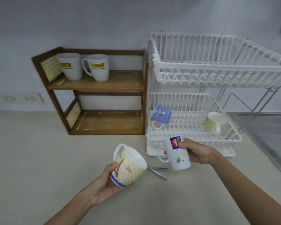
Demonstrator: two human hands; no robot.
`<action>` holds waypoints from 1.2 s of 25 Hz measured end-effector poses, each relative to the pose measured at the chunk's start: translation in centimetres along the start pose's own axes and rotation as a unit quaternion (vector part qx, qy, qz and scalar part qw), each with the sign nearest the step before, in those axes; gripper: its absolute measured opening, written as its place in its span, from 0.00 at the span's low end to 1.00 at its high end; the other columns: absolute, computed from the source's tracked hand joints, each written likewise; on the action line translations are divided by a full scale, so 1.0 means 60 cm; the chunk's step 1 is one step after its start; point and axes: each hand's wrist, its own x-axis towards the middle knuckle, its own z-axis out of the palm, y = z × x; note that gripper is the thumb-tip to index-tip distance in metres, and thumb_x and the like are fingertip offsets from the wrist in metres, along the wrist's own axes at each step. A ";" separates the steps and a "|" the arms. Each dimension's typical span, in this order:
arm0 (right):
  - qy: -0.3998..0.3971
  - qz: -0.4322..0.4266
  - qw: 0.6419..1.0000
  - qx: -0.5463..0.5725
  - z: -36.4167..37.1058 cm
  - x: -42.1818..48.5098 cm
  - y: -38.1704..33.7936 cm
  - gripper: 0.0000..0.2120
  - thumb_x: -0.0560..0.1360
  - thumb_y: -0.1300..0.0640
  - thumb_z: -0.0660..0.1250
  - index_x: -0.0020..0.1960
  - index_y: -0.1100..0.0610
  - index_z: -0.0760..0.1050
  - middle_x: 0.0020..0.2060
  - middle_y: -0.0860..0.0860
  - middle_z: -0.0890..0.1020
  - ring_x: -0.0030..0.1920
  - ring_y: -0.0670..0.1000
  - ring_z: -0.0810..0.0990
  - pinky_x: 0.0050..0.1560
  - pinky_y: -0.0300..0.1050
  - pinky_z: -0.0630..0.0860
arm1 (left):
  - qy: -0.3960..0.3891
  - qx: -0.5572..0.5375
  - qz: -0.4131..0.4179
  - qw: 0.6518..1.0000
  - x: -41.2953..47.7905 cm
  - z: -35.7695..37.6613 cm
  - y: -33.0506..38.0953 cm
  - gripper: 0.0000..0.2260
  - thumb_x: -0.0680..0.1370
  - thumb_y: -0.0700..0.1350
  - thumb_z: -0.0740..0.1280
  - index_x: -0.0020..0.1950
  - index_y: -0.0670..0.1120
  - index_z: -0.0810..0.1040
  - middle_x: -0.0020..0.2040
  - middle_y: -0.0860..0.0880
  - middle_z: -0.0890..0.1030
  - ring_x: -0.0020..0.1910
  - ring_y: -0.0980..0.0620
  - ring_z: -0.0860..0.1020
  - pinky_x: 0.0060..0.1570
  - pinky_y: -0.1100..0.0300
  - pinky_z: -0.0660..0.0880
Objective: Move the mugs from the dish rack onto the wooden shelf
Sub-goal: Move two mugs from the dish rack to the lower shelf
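Note:
My left hand [105, 184] grips a cream mug with a blue band [128, 166], tilted over the counter in front of the wooden shelf [104, 82]. My right hand [196, 152] holds a white mug with a blue and red print [177, 155], upside down, just in front of the white dish rack [193, 137]. Two white mugs with yellow labels [71, 65] [97, 67] stand on the shelf's top level. In the rack's lower tier a blue mug [161, 114] lies at the left and a yellow-green mug [213, 121] lies at the right.
Metal cutlery [157, 172] lies on the beige counter between the two held mugs. A steel sink [266, 127] sits at the right behind the rack. A wall socket [21, 98] is at the left. The shelf's lower level [107, 122] holds nothing.

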 end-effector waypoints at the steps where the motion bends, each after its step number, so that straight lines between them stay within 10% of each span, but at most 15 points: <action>1: -0.005 0.002 1.000 -0.006 0.031 0.022 0.001 0.39 0.53 0.44 0.83 0.58 0.60 0.77 0.52 0.57 0.85 0.52 0.55 0.84 0.50 0.47 0.81 | 0.006 -0.015 0.025 1.000 -0.007 -0.019 0.020 0.33 0.52 0.47 0.85 0.55 0.40 0.83 0.57 0.36 0.82 0.51 0.39 0.83 0.46 0.46 0.82; 6: 0.001 -0.013 1.000 -0.014 0.171 0.147 0.003 0.26 0.64 0.52 0.77 0.59 0.59 0.76 0.53 0.57 0.85 0.55 0.56 0.84 0.53 0.50 0.81 | 0.037 -0.062 0.111 0.991 -0.020 -0.097 0.113 0.25 0.73 0.44 0.67 0.70 0.42 0.69 0.64 0.37 0.78 0.60 0.38 0.79 0.52 0.43 0.80; 19: 0.233 -0.064 0.961 -0.132 0.241 0.360 -0.103 0.32 0.62 0.45 0.79 0.60 0.53 0.69 0.53 0.54 0.81 0.49 0.53 0.83 0.43 0.50 0.83 | 0.335 0.225 0.239 0.883 0.059 -0.162 0.307 0.07 0.70 0.38 0.75 0.44 0.42 0.78 0.50 0.40 0.83 0.44 0.46 0.84 0.38 0.56 0.82; 25: 0.279 -0.055 0.922 -0.262 0.226 0.424 -0.121 0.30 0.62 0.51 0.80 0.58 0.53 0.67 0.55 0.53 0.77 0.54 0.54 0.78 0.48 0.50 0.80 | 0.441 0.257 0.232 0.828 0.152 -0.200 0.332 0.12 0.67 0.42 0.78 0.44 0.43 0.79 0.47 0.43 0.82 0.45 0.45 0.82 0.49 0.50 0.81; 30: 0.300 -0.050 0.885 -0.352 0.221 0.496 -0.142 0.33 0.60 0.54 0.82 0.61 0.55 0.72 0.57 0.52 0.78 0.57 0.53 0.77 0.54 0.50 0.78 | 0.477 0.291 0.231 0.796 0.203 -0.234 0.346 0.17 0.67 0.45 0.78 0.52 0.39 0.80 0.46 0.43 0.83 0.41 0.49 0.78 0.36 0.62 0.73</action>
